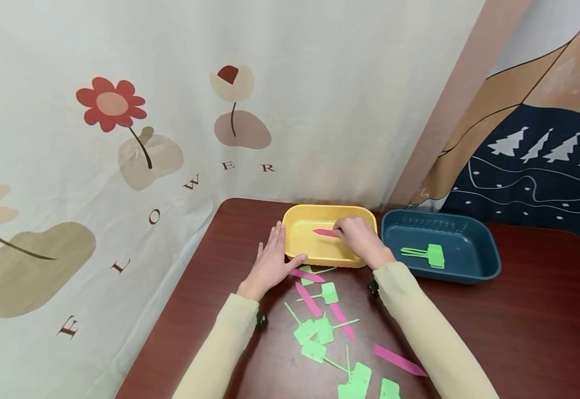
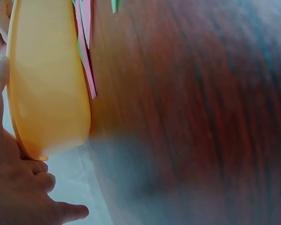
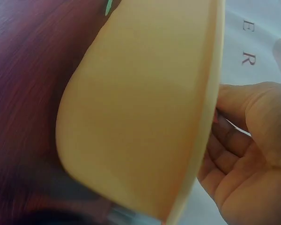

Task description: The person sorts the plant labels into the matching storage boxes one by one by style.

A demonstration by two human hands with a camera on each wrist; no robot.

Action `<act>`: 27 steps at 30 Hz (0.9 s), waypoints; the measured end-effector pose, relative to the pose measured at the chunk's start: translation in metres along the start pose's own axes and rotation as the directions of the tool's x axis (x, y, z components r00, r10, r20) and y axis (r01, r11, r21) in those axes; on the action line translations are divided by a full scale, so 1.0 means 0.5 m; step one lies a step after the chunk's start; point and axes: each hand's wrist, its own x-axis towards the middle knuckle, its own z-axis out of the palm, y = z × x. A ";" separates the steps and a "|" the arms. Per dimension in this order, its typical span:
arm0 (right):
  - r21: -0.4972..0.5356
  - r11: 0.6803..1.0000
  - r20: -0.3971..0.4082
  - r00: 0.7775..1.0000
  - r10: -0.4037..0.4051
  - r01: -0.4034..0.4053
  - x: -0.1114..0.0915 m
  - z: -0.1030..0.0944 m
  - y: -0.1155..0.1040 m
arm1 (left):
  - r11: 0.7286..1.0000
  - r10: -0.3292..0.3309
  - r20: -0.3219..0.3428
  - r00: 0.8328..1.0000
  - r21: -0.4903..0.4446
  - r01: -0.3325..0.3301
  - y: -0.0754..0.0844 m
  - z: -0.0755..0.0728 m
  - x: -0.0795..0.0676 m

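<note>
Flat pink pointed strip (image 1: 324,233): right hand (image 1: 358,235) pinched it over the yellow rectangular plastic tray (image 1: 299,244), tip pointed leftward; left hand (image 1: 268,261) rested, fingers extended, against the tray.

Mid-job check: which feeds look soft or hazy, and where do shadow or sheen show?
Head: bright and fairly sharp, the yellow tray and pink marker easy to make out; left wrist: soft, with a pale bluish sheen at upper right over the table and a blurred dark patch at lower centre; right wrist: soft too, dimmer and smeared at lower left.
</note>
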 end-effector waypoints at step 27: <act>-0.121 0.992 -0.031 0.999 0.025 -0.028 -0.027 -0.003 -0.009 | 0.999 -0.003 0.006 1.000 -0.033 0.003 0.004 -0.003 -0.001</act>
